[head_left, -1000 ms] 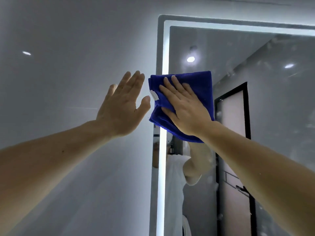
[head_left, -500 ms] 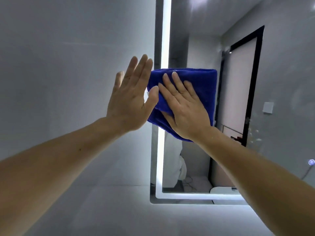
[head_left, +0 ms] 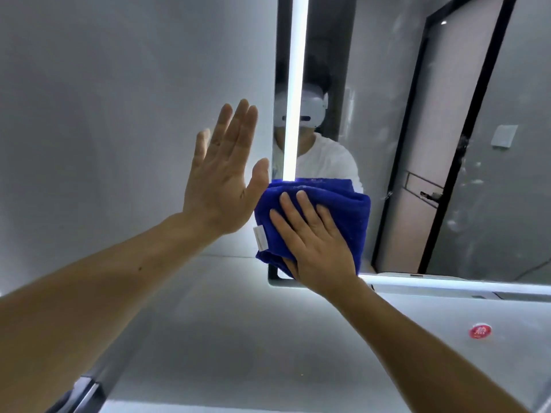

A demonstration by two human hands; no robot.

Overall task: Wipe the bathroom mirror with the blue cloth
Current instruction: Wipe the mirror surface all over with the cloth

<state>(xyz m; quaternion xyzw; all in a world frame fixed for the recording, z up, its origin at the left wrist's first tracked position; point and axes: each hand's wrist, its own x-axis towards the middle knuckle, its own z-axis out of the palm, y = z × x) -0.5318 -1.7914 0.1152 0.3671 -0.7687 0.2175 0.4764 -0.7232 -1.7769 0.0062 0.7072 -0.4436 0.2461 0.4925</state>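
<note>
Head view: the right hand (head_left: 316, 248), fingers straight, presses the blue cloth (head_left: 343, 204) on the lower left corner of the mirror (head_left: 387, 114), mid-frame. The left hand (head_left: 220, 180) is spread flat beside it, holding nothing. The cloth has a white tag (head_left: 261, 238); a red sticker (head_left: 480, 331) at lower right is too blurry to read.

A round red sticker (head_left: 480, 331) on the white surface (head_left: 417, 332) at lower right bears one white Chinese character, too blurred to read for certain. Any print on the white tag (head_left: 260, 238) at the blue cloth's (head_left: 346, 210) edge is too small to read.
</note>
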